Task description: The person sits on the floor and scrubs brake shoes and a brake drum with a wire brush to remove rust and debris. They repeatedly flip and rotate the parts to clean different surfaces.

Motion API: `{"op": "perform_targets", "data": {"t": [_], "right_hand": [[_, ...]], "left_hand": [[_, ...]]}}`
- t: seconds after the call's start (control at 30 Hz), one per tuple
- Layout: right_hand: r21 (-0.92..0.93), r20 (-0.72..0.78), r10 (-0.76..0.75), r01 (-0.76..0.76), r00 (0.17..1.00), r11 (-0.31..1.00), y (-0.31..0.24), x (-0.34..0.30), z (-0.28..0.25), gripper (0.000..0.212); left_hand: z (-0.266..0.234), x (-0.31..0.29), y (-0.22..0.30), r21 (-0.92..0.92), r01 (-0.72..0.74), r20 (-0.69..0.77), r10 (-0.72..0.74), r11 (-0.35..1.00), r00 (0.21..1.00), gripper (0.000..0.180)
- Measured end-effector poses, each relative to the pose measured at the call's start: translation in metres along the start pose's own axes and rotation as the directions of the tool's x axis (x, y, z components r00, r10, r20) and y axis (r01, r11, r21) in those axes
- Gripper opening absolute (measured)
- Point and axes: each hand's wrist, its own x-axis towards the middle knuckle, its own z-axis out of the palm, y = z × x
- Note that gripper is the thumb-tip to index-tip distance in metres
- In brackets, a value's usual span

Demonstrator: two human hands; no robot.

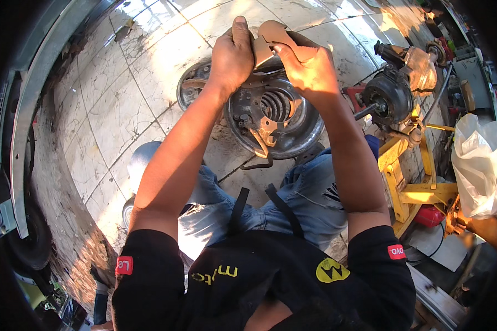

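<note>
Brown sheet (273, 32): located at the upper centre of the view, held between both hands. Remaining items run left to right.

Curved metal rail (21, 149): left edge, with a black tyre (30, 237) near its lower end. Tiled floor (143, 94): adjoins on the right.

Left hand (232, 58): grip closed on the left portion of the sheet, thumb raised.

Round metal plate (301, 135): rests on the floor, nearer the body than the hands; a coil spring (276, 106) shows in its opening.

Right hand (310, 69): grip closed on the right portion, thumb against the sheet.

Black round housing (386, 94): near the yellow stand (392, 176). White plastic bag (476, 165): far right.

Progress (judged): handling of the sheet is under way. It is grasped and bent; neither hand has released it. The plate is untouched by either hand. How much handling remains cannot be determined.
</note>
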Motion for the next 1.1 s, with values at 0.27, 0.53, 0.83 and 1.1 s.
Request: {"op": "perform_targets", "data": {"t": [0.27,0.53,0.83,1.1], "right_hand": [[0.187,-0.237,-0.139,0.185,0.961,0.965,0.020,0.013,0.006,0.017],[-0.192,-0.221,-0.272,0.231,0.937,0.954,0.003,-0.004,-0.006,0.039],[-0.286,-0.115,-0.229,0.188,0.967,0.940,0.015,-0.003,-0.012,0.063],[-0.227,-0.063,-0.171,0.153,0.983,0.962,0.016,0.000,-0.025,0.067]], "left_hand": [[-0.020,-0.001,-0.016,0.100,-0.403,0.352,0.346,0.910,0.870,0.054],[-0.010,0.003,-0.008,0.308,-0.444,0.302,0.356,0.842,0.884,0.033],[-0.003,-0.017,0.003,0.365,-0.379,0.313,0.272,0.850,0.910,0.036],[0.010,-0.009,0.005,0.359,-0.388,0.266,0.305,0.849,0.914,0.036]]}}
